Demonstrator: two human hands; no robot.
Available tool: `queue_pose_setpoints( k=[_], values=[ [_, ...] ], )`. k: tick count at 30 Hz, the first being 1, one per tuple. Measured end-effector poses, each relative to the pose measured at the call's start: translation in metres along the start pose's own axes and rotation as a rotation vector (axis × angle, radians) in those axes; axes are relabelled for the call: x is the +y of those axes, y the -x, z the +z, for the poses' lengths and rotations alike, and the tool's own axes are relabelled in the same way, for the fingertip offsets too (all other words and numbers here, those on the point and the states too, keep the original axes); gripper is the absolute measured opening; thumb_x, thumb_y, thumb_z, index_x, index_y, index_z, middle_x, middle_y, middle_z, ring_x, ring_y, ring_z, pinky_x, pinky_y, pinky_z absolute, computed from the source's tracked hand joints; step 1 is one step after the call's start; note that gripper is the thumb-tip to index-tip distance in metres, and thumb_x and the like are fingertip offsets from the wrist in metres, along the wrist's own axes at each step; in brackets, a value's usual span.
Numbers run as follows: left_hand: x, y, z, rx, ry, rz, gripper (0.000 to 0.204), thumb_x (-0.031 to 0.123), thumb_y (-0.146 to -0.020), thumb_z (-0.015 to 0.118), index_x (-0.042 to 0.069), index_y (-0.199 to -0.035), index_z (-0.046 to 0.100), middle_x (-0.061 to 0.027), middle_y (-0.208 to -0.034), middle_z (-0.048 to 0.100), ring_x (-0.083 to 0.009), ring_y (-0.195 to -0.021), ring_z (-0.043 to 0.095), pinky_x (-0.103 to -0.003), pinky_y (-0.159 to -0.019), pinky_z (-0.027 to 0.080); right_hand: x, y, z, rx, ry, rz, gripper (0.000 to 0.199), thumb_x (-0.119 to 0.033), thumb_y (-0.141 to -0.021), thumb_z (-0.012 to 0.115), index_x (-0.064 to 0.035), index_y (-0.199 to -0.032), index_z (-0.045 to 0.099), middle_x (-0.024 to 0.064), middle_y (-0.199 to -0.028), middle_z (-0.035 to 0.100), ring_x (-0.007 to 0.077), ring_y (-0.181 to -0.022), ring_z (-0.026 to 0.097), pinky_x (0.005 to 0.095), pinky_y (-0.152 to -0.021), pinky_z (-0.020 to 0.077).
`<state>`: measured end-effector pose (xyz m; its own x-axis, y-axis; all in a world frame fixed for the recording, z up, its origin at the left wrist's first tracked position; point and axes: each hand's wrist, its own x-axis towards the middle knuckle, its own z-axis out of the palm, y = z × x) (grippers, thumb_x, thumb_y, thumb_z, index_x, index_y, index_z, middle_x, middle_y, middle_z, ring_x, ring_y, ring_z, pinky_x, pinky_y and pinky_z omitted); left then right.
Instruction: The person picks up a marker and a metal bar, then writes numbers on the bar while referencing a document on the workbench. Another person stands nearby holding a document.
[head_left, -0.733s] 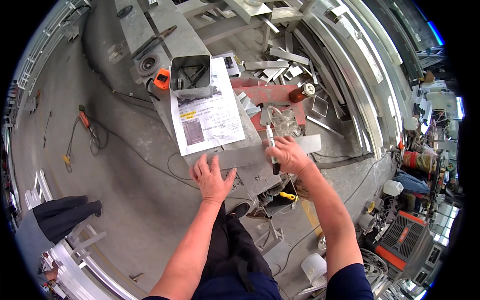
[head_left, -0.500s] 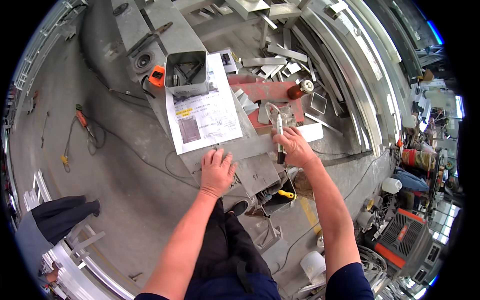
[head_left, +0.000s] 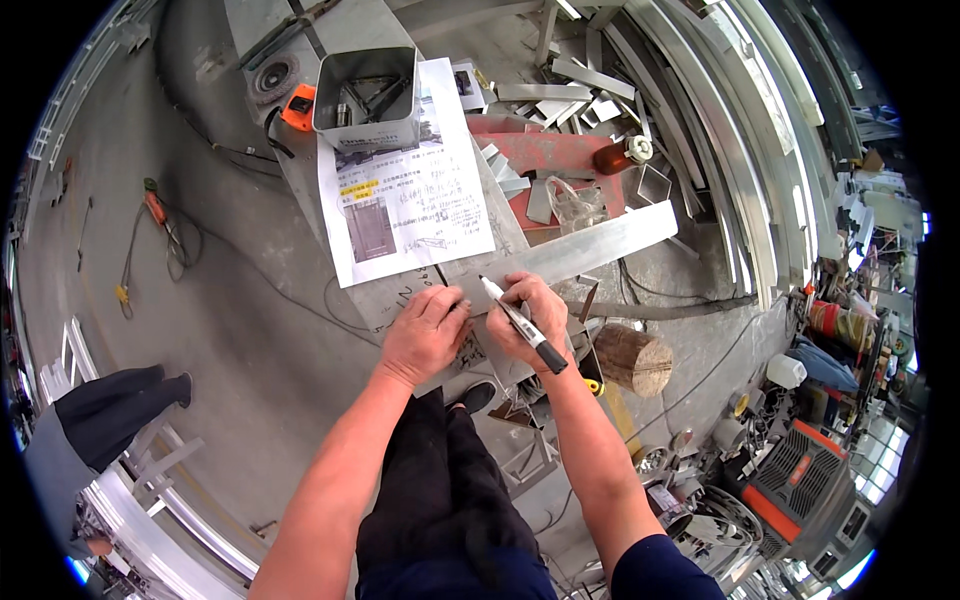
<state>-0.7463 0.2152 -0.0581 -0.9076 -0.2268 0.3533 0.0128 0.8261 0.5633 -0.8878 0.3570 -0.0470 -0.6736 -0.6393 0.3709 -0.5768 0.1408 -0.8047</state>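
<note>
My right hand [head_left: 537, 308] grips a white marker pen [head_left: 518, 322] with a black end. Its dark tip points at the near part of a flat metal strip [head_left: 610, 240], which slants up to the right past the bench edge. At the strip's left end, my left hand [head_left: 425, 335] has its fingers bent and pressed together against the metal. Under both lies a grey metal bench top [head_left: 305, 205] with handwritten marks. Beyond my hands lies a printed sheet [head_left: 430, 235] with handwriting, partly under a square metal tin [head_left: 367, 134] that holds small tools.
Beside the tin sit an orange tape measure [head_left: 299, 107] and a round abrasive disc [head_left: 275, 78]. A brown bottle [head_left: 615, 156] stands on a red surface [head_left: 560, 150] near metal offcuts. A log [head_left: 635, 360] is at the right; another person [head_left: 75, 430] is at far left.
My right hand has come left and turned the marker's tip toward the strip. The strip now slants more steeply. My left fingers, spread before, have drawn together at its end.
</note>
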Motion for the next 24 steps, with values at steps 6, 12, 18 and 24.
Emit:
queue_pose_setpoints(
  k=[6,12,18,24],
  values=[
    [0.002,-0.006,-0.004,0.011,0.004,-0.012,0.033,0.009,-0.077,0.082,0.006,-0.107,0.069,-0.0082,-0.113,0.061,-0.0311,-0.106,0.062,-0.043,-0.09,0.053,0.007,-0.008,0.0,-0.054,-0.016,-0.223,0.032,-0.001,-0.062,0.071,-0.0049,-0.093,0.063,0.0075,-0.071,0.059,0.0286,-0.066,0.063,0.0456,-0.089,0.0566],
    [0.001,-0.004,-0.004,0.04,-0.005,-0.011,0.037,0.005,-0.072,0.082,0.006,-0.106,0.069,-0.0065,-0.111,0.062,-0.0295,-0.106,0.062,-0.042,-0.09,0.055,0.007,-0.006,0.008,-0.069,0.045,-0.239,0.028,0.0,-0.064,0.069,-0.0047,-0.091,0.063,0.0058,-0.068,0.057,0.0256,-0.062,0.06,0.0447,-0.09,0.0557],
    [-0.001,-0.004,-0.002,0.016,-0.038,-0.013,0.035,0.01,-0.072,0.082,0.005,-0.105,0.073,-0.0039,-0.112,0.061,-0.0263,-0.109,0.061,-0.04,-0.095,0.055,0.011,-0.007,0.01,-0.067,0.079,-0.267,0.025,0.002,-0.065,0.069,-0.0049,-0.088,0.064,0.0046,-0.067,0.057,0.0244,-0.061,0.06,0.044,-0.09,0.0558],
    [0.0,-0.006,-0.003,0.046,-0.003,-0.013,0.038,0.003,-0.068,0.083,0.006,-0.103,0.069,-0.0055,-0.109,0.062,-0.0289,-0.104,0.063,-0.041,-0.089,0.056,0.009,-0.008,0.01,-0.054,0.06,-0.25,0.021,0.002,-0.066,0.07,-0.0041,-0.085,0.064,0.0063,-0.067,0.058,0.0252,-0.06,0.06,0.0445,-0.088,0.0569]
  ],
)
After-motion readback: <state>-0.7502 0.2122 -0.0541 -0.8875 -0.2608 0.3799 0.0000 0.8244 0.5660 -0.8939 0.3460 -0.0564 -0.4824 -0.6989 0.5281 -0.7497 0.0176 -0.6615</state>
